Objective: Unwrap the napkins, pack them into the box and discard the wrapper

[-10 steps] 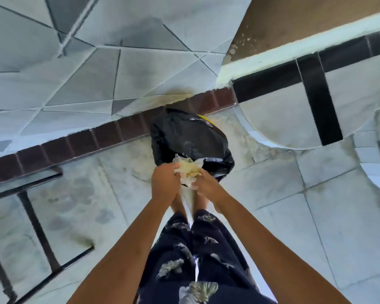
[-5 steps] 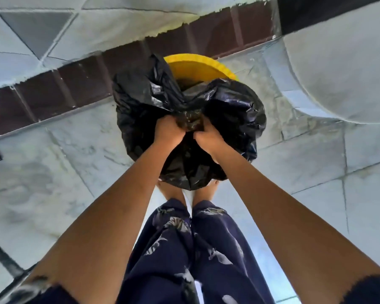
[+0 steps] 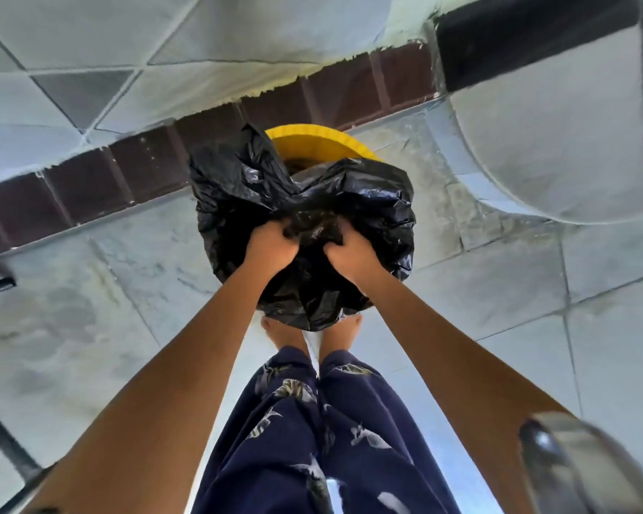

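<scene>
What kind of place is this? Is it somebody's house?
Probably a tiled corner of a home, perhaps a porch. Pale floor tiles meet a wall with a dark brown tile strip, and a yellow bin lined with a black bag stands beside it.

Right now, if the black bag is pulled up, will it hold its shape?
Probably not: the black bag is thin film, creased and bunched where the left hand and right hand grip it. Its glossy surface may be slippery. It may slide off the yellow bin.
</scene>
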A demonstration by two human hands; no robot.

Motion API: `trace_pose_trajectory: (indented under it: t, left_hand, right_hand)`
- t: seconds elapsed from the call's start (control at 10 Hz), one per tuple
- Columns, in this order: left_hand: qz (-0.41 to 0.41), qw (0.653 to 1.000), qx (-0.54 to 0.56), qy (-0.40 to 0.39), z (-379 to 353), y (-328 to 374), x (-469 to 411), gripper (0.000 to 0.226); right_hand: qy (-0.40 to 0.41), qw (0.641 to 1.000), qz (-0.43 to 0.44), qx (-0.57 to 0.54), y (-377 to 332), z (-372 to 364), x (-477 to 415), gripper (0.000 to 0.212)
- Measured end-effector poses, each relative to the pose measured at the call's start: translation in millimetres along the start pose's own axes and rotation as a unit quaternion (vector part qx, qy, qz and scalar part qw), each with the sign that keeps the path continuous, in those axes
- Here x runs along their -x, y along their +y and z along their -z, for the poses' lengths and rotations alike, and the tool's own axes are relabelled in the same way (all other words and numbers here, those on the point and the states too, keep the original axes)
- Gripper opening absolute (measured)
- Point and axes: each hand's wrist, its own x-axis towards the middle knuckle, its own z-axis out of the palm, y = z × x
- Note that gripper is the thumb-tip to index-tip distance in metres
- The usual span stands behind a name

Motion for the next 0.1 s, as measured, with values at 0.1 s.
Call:
trace_pose_trajectory:
  t: [0.1]
  left_hand:
    - [0.013,0.995,0.086,0.041,28.5,8.4,61.6,0.040]
  right_hand:
    - [0.012,1.000,0.014,-0.017,-12.4,17.0,52.5,0.059]
